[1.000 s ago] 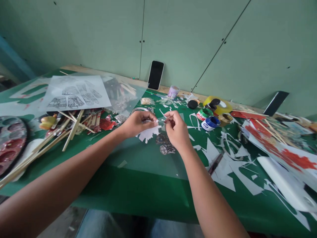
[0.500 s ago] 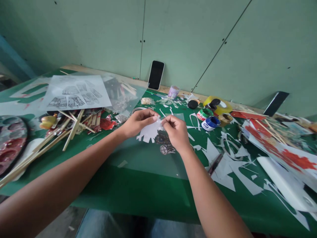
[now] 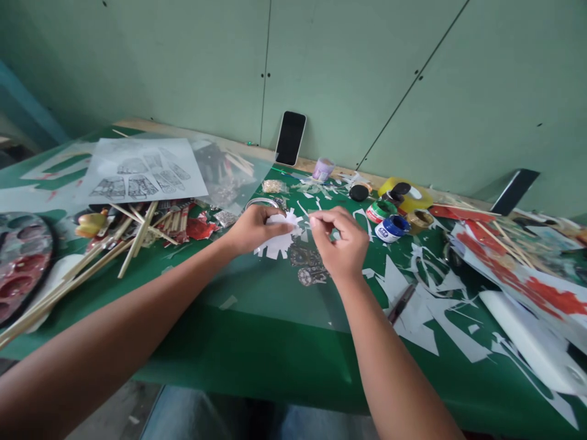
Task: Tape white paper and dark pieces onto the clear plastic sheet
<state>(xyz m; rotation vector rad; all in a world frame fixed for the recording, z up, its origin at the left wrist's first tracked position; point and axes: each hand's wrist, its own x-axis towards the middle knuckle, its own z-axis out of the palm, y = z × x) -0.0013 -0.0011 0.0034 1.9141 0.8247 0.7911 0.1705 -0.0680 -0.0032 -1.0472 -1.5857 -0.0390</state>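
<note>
Green bench (image 3: 257, 360). Round paint tray (image 3: 44, 244) on left, red paint (image 3: 24, 264) in its cups. Left hand (image 3: 252, 231) pinches white paper (image 3: 275, 246) at middle of bench; edge cut into little strips. Right hand (image 3: 345, 247) curled just beside paper; cannot tell if holding anything. Three paint jars (image 3: 392, 230) close together, insides hard to see. Bag (image 3: 274, 186): tiny pale beads (image 3: 273, 187).
</note>
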